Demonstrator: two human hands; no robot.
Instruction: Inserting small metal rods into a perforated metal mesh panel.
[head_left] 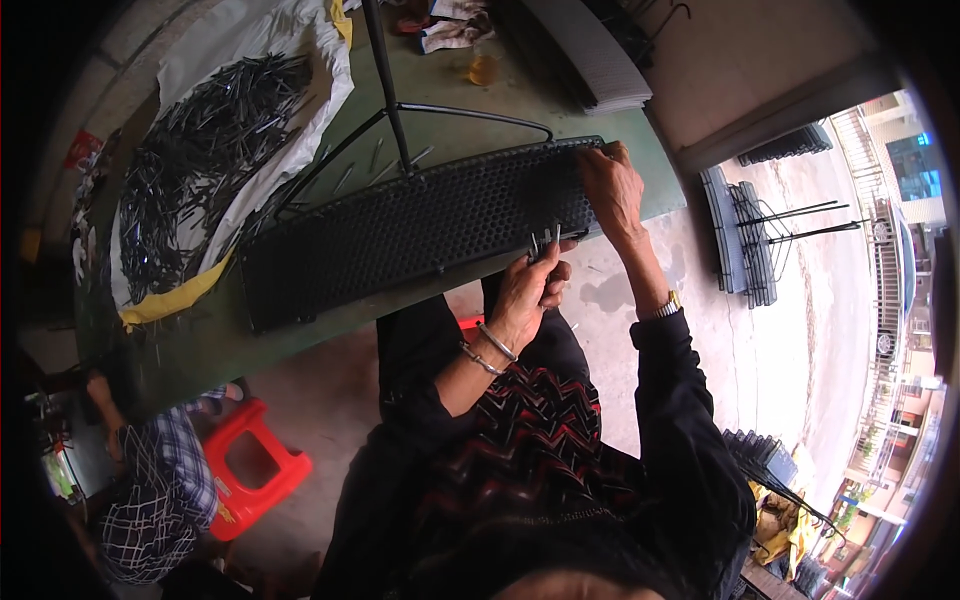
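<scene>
A long black perforated panel (420,215) lies slantwise across the green table, with a black rod frame (390,105) joined to its far edge. At the panel's right end, my right hand (614,190) is closed, its fingertips pressed to the far corner. What lies under those fingertips, if anything, is hidden. By the near edge, my left hand (528,297) is closed around several thin metal strips (545,240), whose ends stick up past the thumb. A few loose strips (375,158) lie on the table beyond the panel.
To the left, a white sack (335,90) lies spread with a heap of dark thin strips (215,150). A stack of grey panels (600,60), a cup of amber liquid (483,70) and gloves (455,28) are farther back. Another person sits near a red stool (285,470).
</scene>
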